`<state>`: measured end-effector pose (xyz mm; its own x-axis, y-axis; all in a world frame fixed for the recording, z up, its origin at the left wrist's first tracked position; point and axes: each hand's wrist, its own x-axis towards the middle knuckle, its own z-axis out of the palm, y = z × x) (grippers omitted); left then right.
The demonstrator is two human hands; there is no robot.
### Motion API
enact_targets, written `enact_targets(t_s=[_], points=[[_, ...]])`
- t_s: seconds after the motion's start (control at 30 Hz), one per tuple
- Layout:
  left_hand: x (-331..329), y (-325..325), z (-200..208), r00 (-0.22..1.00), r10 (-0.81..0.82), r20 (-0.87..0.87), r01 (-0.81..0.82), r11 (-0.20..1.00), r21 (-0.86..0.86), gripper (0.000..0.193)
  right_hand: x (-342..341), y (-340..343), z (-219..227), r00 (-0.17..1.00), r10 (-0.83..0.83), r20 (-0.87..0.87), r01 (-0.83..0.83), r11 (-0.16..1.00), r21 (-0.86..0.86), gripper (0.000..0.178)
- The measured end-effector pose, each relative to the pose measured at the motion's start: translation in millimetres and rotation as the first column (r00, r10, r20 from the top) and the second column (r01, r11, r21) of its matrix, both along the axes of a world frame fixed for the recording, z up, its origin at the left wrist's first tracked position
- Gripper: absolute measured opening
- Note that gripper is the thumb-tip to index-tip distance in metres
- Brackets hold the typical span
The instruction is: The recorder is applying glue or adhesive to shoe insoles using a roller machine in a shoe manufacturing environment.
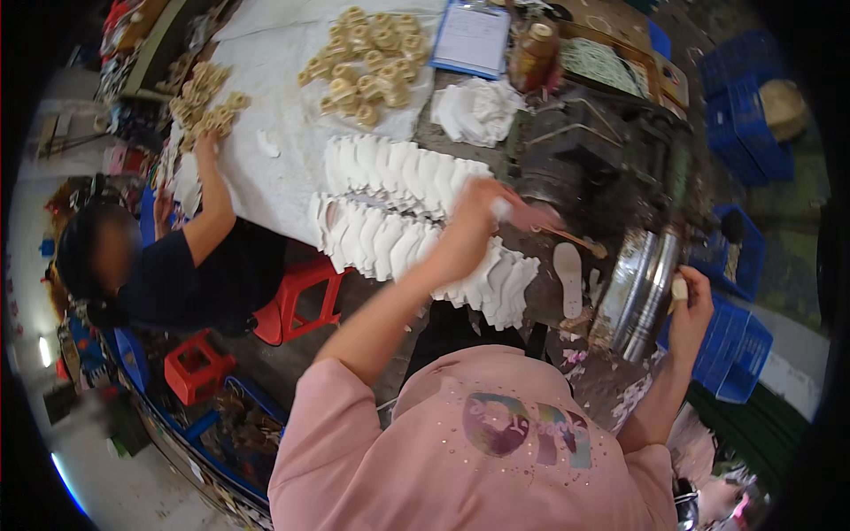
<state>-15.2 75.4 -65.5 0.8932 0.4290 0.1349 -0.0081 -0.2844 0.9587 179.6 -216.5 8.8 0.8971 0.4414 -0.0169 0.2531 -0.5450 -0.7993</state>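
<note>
My left hand (478, 212) is closed and blurred over the far row of white curved pieces (398, 173). A limp-looking pink piece (531, 212) extends from its fingers toward a thin brown stick (580, 239); its kind is unclear. A second row of white pieces (381, 234) lies nearer me, partly under my forearm. At the right, my right hand (695, 305) is beside the shiny metal rollers (642, 283) with its fingers loosely bent and apart. One finger wears a beige cover. A single white insole (569, 279) lies between the rows and the rollers.
A dark machine (602, 150) stands behind the rollers. Crumpled white cloth (478, 111), a clipboard (471, 40), a jar (534, 57) and beige ring-like parts (367, 62) sit farther back. Blue crates (730, 350) line the right. A co-worker (177, 257) handles parts at left, near red stools (297, 301).
</note>
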Motion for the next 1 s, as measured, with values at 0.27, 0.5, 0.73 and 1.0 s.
enact_targets(t_s=[0.27,0.5,0.73,1.0], points=[[-120.3,194.5,-77.6,0.691,0.707,-0.149,-0.262,0.437,0.86,0.045,-1.6,-0.8,-1.4,0.995,-0.085,0.058,0.085,0.996,0.001,0.021],[-132.0,185.9,-74.6,0.64,0.405,-0.653,0.253,0.692,0.676,0.037,-14.1,12.5,11.9,0.979,-0.166,0.121,0.165,0.986,0.015,0.021],[-53.2,85.4,13.7,0.976,0.069,-0.208,-0.081,0.996,-0.048,0.033,-53.6,52.2,25.2,0.991,0.104,0.082,-0.119,0.974,0.192,0.022],[24.0,-79.3,67.4,0.934,-0.211,0.287,0.349,0.709,-0.613,0.04,-102.9,102.0,13.7,0.885,0.297,0.36,-0.346,0.935,0.079,0.029]])
